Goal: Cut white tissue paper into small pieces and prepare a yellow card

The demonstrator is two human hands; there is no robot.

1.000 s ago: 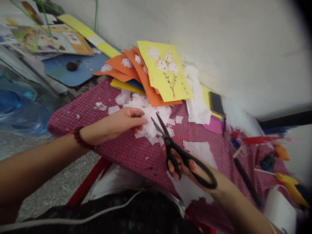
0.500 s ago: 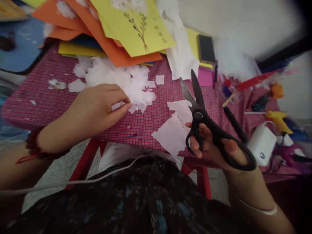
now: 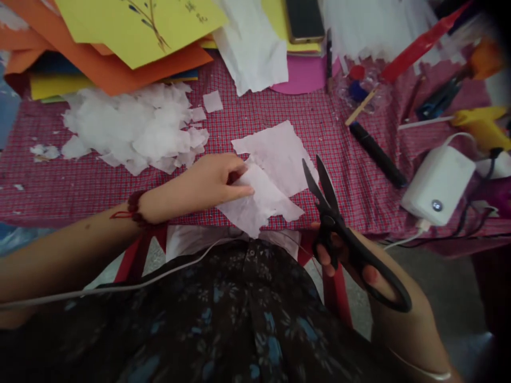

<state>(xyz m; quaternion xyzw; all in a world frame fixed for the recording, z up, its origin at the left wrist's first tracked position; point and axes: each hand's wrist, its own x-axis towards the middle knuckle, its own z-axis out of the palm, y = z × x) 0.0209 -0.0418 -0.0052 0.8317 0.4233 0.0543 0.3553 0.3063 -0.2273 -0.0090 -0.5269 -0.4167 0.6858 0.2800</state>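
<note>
My left hand (image 3: pixel 207 181) pinches the edge of a thin white tissue sheet (image 3: pixel 259 205) that lies over the front edge of the red checked table (image 3: pixel 80 181). A second tissue sheet (image 3: pixel 275 151) lies just behind it. My right hand (image 3: pixel 359 271) holds black scissors (image 3: pixel 339 234) by the handles, blades slightly apart and pointing up toward the sheets, a little to their right. A heap of small cut tissue pieces (image 3: pixel 131 125) sits to the left of my left hand.
Orange and yellow cards (image 3: pixel 120 37) are stacked at the back left, with a torn white paper (image 3: pixel 251 50), a phone (image 3: pixel 305 21) and pink paper (image 3: pixel 303 77) behind. A black marker (image 3: pixel 377 154), a white adapter (image 3: pixel 437 183) and a yellow glue gun (image 3: pixel 483 125) lie at right.
My left hand left the heap of cut pieces and moved right to grip a tissue sheet at the table's edge. The scissors dropped lower, beside the sheet. The view tilted down.
</note>
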